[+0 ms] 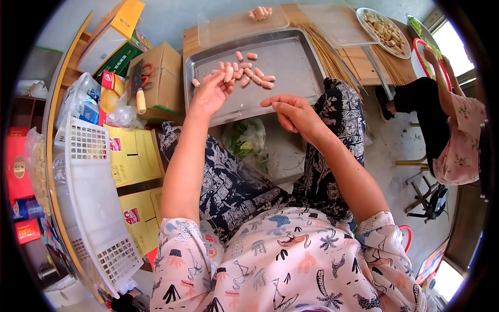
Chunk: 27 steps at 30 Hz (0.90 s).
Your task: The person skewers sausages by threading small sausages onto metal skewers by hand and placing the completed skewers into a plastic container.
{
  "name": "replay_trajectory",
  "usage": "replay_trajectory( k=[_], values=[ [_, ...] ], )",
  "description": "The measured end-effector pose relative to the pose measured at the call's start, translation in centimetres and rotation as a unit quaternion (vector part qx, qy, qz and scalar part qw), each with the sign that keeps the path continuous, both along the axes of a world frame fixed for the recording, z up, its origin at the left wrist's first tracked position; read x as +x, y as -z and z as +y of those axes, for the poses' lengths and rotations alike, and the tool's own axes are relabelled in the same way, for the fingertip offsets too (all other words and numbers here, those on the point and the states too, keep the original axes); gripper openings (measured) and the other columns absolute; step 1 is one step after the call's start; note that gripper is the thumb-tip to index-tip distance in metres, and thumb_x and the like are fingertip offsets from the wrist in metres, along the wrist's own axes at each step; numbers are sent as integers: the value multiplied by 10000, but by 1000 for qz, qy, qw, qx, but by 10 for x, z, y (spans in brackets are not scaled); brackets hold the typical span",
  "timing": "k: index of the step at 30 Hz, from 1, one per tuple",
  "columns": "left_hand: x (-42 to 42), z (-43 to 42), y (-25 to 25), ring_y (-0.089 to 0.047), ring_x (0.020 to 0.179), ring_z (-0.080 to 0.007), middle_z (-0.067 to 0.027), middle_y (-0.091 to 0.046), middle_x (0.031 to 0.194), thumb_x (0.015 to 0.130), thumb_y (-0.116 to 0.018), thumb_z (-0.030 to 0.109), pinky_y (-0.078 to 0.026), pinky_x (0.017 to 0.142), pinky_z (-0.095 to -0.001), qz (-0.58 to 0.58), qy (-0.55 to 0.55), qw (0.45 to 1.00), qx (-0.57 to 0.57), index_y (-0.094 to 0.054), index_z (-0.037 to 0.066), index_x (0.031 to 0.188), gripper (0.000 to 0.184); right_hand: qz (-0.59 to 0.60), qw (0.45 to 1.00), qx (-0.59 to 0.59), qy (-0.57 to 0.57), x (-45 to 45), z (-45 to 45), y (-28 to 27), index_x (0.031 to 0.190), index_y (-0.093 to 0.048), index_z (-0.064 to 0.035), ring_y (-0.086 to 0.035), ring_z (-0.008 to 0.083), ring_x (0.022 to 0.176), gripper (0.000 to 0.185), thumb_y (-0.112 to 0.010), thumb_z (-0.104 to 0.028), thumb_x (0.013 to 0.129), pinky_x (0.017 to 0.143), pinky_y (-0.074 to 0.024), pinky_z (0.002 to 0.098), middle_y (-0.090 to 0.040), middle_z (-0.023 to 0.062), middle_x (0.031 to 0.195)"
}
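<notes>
Seen from above, a seated person in a pink printed shirt (291, 260) and dark patterned trousers (340, 117) works at a shallow metal tray (296, 57). Short pink sausages (256, 79) lie loosely scattered in the tray, most of them toward its middle and left. The left hand (212, 92), raised over the tray's left part, holds one sausage (228, 74) upright between thumb and fingers. The right hand (293, 114) is over the tray's near edge, to the right of the sausages, with its thumb and forefinger brought close together; I cannot tell whether they grip something thin. Beyond the tray, more sausages (260, 13) sit in or on a clear plastic container (214, 32). Just right of the tray lies a spread of thin wooden sticks (330, 52), and past them a plate (366, 11) of pale brown chunks. At the left, a cleaver (138, 78) and orange-handled scissors (147, 69) rest against a cardboard box (165, 78), near a long white plastic basket (91, 182). Below the tray is a plastic bag (244, 136) of greens. At the far right, another person in a pink flowered top (457, 161) has both hands at a red-rimmed dish (418, 56)
</notes>
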<state>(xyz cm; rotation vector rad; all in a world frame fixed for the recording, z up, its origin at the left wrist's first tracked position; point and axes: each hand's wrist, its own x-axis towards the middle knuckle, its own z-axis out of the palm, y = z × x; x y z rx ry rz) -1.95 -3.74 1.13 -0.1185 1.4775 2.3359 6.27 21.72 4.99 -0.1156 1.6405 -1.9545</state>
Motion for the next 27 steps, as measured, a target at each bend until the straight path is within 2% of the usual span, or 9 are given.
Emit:
replay_trajectory(
  k=[3,9,21,27],
  values=[
    [-2,1,2,-542,786,-24,-1,-631,931,926,-560,218,-449,662,-165,-15,-11,999,38,-657,91,913,161,-5,1000,1,1,0,-1,1,1086,-613,-18,-296,32,393,257,-439,-146,947,385,-223,187,-391,-47,478],
    [10,12,-17,-566,826,-42,-24,-636,911,909,-580,164,-459,665,-168,-1,-44,999,28,-651,74,936,118,-3,1000,12,-3,2,-4,0,1076,-619,-12,-286,28,398,254,-444,-140,944,385,-218,188,-379,-52,481],
    [-3,7,9,-586,852,-49,-50,-652,961,900,-601,192,-481,675,-165,-20,-41,993,110,-651,59,967,157,4,1000,10,5,4,-3,2,1069,-622,1,-281,28,391,250,-447,-127,944,378,-215,189,-377,-54,480],
    [2,10,-2,-591,883,-52,-56,-657,985,907,-593,203,-464,672,-163,-7,-49,997,56,-652,64,971,164,0,1000,10,6,4,-4,1,1070,-622,3,-279,27,391,250,-448,-127,945,376,-210,191,-378,-57,482]
  ],
)
